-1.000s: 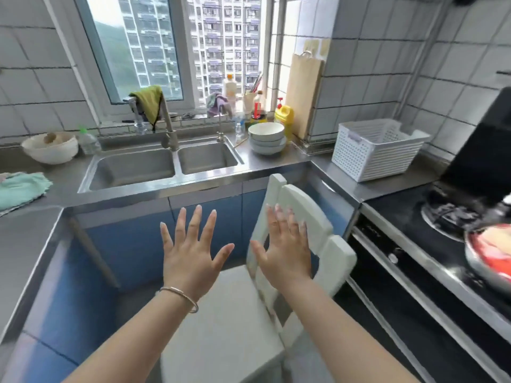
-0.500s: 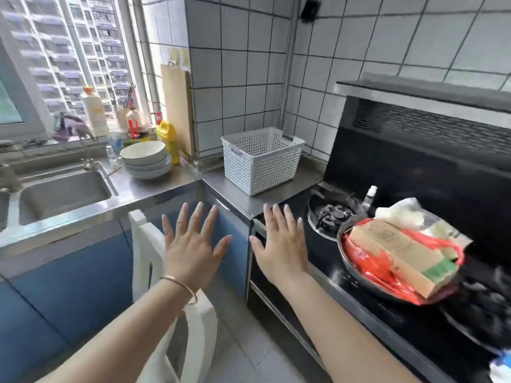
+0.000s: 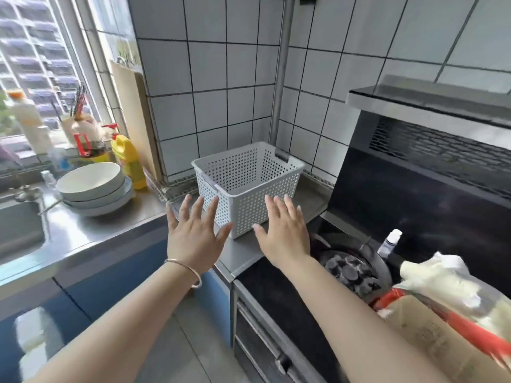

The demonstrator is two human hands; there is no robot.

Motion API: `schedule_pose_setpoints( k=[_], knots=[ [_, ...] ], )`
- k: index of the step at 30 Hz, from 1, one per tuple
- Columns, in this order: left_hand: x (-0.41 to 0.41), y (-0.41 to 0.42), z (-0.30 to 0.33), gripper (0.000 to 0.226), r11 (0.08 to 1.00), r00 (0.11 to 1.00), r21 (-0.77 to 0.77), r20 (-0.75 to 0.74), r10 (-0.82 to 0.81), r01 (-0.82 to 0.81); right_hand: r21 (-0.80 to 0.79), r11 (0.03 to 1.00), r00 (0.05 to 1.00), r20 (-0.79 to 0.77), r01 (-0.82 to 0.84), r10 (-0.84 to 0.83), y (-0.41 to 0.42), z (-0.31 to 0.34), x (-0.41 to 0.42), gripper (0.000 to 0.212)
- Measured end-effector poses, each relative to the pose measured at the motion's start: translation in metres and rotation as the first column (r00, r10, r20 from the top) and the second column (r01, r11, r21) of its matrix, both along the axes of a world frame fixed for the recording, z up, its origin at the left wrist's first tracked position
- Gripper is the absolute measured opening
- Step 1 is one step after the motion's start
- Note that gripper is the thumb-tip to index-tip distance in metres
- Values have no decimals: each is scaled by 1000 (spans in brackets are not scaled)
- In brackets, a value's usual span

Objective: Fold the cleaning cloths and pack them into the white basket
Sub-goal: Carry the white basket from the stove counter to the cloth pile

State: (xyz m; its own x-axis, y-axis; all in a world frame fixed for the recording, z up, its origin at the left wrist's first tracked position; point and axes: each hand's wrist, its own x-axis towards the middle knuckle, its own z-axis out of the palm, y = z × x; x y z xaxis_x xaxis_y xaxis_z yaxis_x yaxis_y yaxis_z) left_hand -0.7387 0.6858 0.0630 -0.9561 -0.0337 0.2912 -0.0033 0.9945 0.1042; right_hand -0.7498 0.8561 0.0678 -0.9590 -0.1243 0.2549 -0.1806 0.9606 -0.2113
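Two hands up, palms forward, fingers straight and spread, nothing in either. Left hand (image 3: 195, 239), thin bangle (image 3: 185, 270) on its wrist; right hand (image 3: 284, 236) beside it, a gap between the thumbs.

One white basket (image 3: 246, 186), perforated walls, open top up, standing upright in the tiled corner on the steel counter (image 3: 110, 233). Rectangular; long axis runs from its near corner back and to the right, toward the wall. That near corner sits between the two hands and just beyond them. Left fingertips overlap its left wall in view, right fingertips its front wall; contact cannot be told. No cloths in sight, and what shows of the basket's inside looks bare.

Left of basket: three stacked bowls (image 3: 92, 186), one yellow bottle (image 3: 130, 164), one wooden cutting board (image 3: 132, 117) leaning upright against the tile, one white bottle (image 3: 29, 120) on the sill. Sink (image 3: 19, 228) at far left edge.

Right of basket: one gas burner (image 3: 351, 269) on the black stove, one small white-capped bottle (image 3: 390, 243), and a heap of bags with a cardboard box (image 3: 431, 333) at lower right. Range hood (image 3: 431, 103) above.
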Motion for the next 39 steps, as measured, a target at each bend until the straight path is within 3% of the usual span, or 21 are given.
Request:
schedule_pose_setpoints(
  k=[9, 11, 14, 17, 20, 23, 27, 29, 32, 36, 39],
  knots=[
    [-156, 20, 3, 64, 992, 990, 18, 63, 124, -125, 1, 990, 989, -35, -142, 142, 20, 5, -191, 63],
    [-190, 22, 4, 62, 984, 986, 102, 93, 138, -148, 42, 988, 988, -48, -146, 147, 31, 9, -234, 55],
    [-231, 22, 2, 53, 863, 972, 448, 140, 189, -233, 71, 991, 992, -30, -118, 120, 46, 9, -296, 47],
    [-265, 11, -13, 50, 719, 928, 588, 192, 320, -369, 20, 996, 992, 88, -89, 87, 61, -7, -361, 47],
    [-289, -1, -25, 52, 584, 853, 652, 202, 481, -484, -124, 992, 969, 242, -16, 46, 76, -27, -408, 44],
    [-300, -6, -33, 62, 484, 793, 685, 233, 563, -545, -96, 995, 982, 188, 17, 1, 88, -46, -437, 45],
    [-319, -11, -53, 72, 435, 752, 671, 290, 591, -600, -113, 993, 995, 98, 33, -22, 88, -59, -472, 40],
    [-328, -13, -60, 60, 424, 743, 670, 293, 602, -609, -164, 985, 996, 68, 59, -49, 85, -63, -484, 43],
    [-335, -11, -70, 39, 388, 718, 680, 300, 629, -623, -214, 974, 989, 142, 74, -44, 84, -71, -497, 46],
    [-340, -8, -86, 49, 210, 657, 741, 381, 651, -638, -199, 974, 976, 211, 105, -62, 85, -77, -511, 34],
    [-340, -11, -89, 38, 198, 679, 770, 373, 632, -607, -187, 968, 932, 352, 164, -90, 83, -72, -516, 32]
  ],
)
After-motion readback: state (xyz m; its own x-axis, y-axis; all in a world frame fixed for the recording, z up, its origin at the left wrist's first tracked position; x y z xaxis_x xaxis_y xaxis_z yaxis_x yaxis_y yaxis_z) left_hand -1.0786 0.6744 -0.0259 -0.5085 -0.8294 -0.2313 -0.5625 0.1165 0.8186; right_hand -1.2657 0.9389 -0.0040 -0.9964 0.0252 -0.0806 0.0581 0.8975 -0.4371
